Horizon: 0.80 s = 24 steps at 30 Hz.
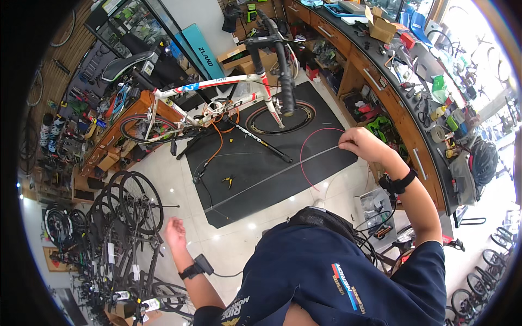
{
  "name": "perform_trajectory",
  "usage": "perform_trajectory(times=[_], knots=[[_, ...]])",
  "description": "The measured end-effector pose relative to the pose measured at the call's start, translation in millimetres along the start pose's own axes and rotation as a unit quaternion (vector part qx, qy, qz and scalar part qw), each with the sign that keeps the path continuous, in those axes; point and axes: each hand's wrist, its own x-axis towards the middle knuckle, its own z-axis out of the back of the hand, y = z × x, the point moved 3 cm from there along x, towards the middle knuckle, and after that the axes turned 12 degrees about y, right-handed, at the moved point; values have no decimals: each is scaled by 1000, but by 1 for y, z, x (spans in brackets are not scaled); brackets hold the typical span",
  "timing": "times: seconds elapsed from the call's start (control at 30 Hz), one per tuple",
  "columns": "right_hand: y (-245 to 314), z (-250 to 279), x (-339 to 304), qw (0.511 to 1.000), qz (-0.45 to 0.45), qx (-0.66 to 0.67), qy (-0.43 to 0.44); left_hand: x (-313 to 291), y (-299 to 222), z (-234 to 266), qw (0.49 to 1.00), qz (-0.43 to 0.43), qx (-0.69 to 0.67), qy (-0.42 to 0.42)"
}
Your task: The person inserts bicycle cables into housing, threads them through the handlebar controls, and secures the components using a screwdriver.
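Note:
My right hand (pixel 363 144) is raised over the right side of the black mat, thumb and fingers pinched on a long thin grey cable (pixel 272 175). The cable runs slanting down to the mat's near left edge. A thin red cable (pixel 302 157) curves in a loop beside it, one end close to my fingers. My left hand (pixel 175 233) is off the mat at the lower left, fingers loosely stretched, with nothing visible in it. Beyond the mat's middle, a white road bike (pixel 217 84) with red and blue marks is held on a black repair stand (pixel 263 142).
Yellow-handled pliers (pixel 228 180) and an orange cord (pixel 218 146) lie on the black mat (pixel 244 204). Several bicycles (pixel 125 217) stand close on the left. A cluttered workbench (pixel 375 65) curves along the right, with a clear bin (pixel 375 206) beneath my right arm.

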Motion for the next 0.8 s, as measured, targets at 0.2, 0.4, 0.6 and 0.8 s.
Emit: perform_trajectory(times=[0.2,0.4,0.6,0.8], knots=[[36,31,-12,921,188,-327,-100,-109,12,-236,733,-116,622,250],[73,38,-2,879,351,-301,-118,-248,12,-453,601,-166,447,642],[55,86,-11,870,167,-219,-408,-235,31,-519,640,-2,364,677],[21,112,25,884,51,441,-145,-215,51,-567,598,65,352,717]])
